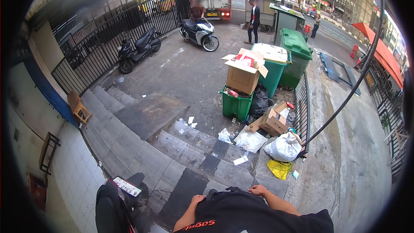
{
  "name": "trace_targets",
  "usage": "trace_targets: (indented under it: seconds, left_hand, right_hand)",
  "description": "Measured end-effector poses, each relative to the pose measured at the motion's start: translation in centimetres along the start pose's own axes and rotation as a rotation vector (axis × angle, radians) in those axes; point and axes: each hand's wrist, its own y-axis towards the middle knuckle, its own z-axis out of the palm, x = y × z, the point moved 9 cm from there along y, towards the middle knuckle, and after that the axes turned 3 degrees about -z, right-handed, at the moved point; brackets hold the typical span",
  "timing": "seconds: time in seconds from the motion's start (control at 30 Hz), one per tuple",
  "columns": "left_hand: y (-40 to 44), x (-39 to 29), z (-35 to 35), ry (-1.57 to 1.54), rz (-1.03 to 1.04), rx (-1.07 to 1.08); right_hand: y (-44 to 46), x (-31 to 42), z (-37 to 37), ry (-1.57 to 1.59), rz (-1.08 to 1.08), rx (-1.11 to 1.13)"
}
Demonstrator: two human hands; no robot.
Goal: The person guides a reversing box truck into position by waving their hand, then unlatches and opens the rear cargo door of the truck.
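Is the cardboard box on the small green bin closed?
No, the cardboard box has its flaps spread open, with red-and-white material showing at the top.

The small green bin (236, 107) is smooth plastic; atop it, matt cardboard box (239, 80); below it, matt cloth shirt (241, 213).

Both arms reach forward along the torso, the left hand (198, 199) and the right hand (258, 190) at opposite sides of the waist, fingers loosely curled.
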Motion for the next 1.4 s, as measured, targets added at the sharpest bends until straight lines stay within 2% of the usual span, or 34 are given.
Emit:
trace_targets:
  seconds: [0.13,0.43,0.67,0.73,1.4]
  left_hand:
    - [0.4,0.4,0.4,0.012,-0.002,0.017]
    - [0.0,0.2,0.3,0.044,-0.014,0.005]
    - [-0.2,0.0,0.6,0.032,-0.009,0.021]
    - [0.0,0.2,0.7,0.026,-0.014,0.028]
    - [0.6,0.4,1.2,0.105,0.013,0.017]
  right_hand:
    - [-0.3,-0.5,0.1,0.039,0.056,0.02]
    - [-0.6,0.0,-0.4,-0.01,-0.012,-0.017]
    - [-0.9,-0.4,-0.5,0.017,0.007,-0.013]
    - [-1.0,-1.0,-0.2,0.062,0.07,0.002]
    - [-1.3,-1.2,-0.1,0.054,0.04,0.004]
